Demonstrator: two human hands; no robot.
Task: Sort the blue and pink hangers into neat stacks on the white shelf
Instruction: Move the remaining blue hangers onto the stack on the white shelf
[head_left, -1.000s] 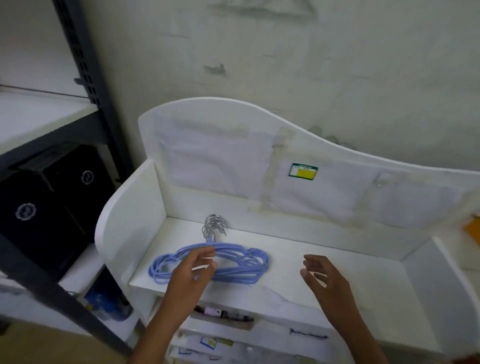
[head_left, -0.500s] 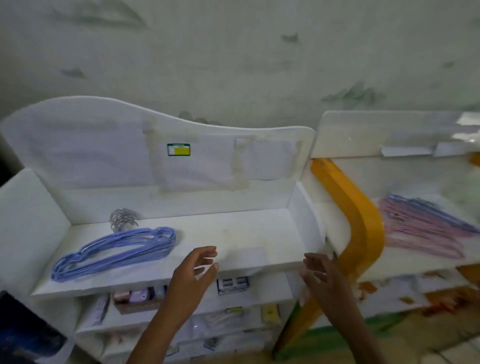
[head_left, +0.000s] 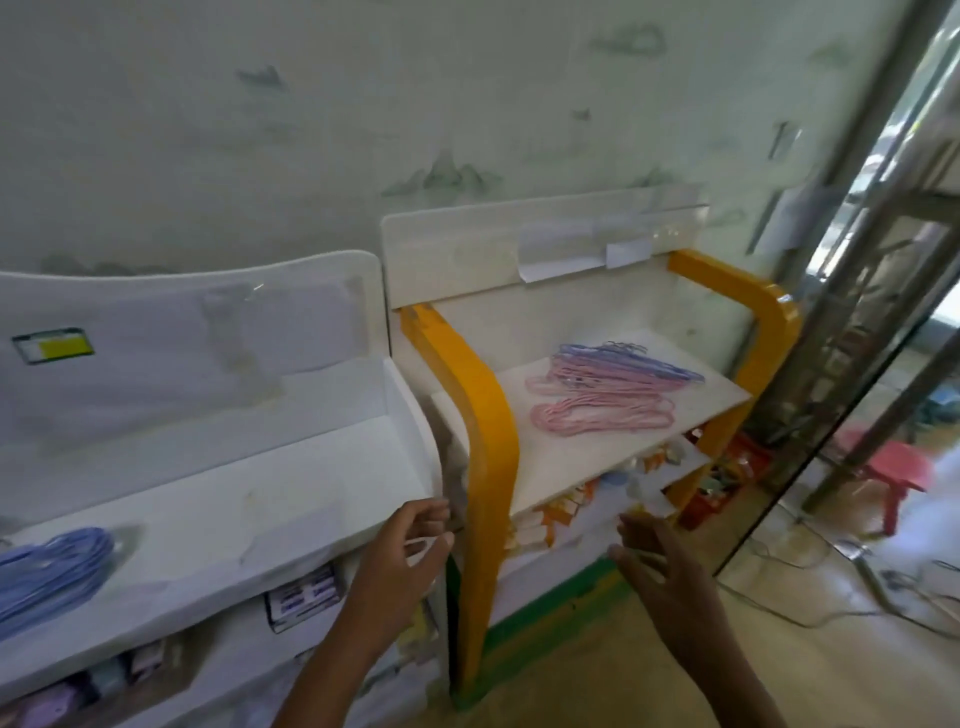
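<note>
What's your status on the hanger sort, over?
Left hand and right hand both empty, open. Blue hangers stacked on white shelf; mixed pink and blue pile waiting on yellow-framed shelf. Nothing blocking.

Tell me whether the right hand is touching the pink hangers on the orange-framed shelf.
Apart. The head view shows the right hand in the air below the shelf's front edge, with bare shelf between it and the pink hangers.

A single head-worn camera looks forward and down from close range across the white shelf (head_left: 218, 525) and the adjoining yellow-framed shelf (head_left: 587, 457), facing the wall (head_left: 363, 130).
</note>
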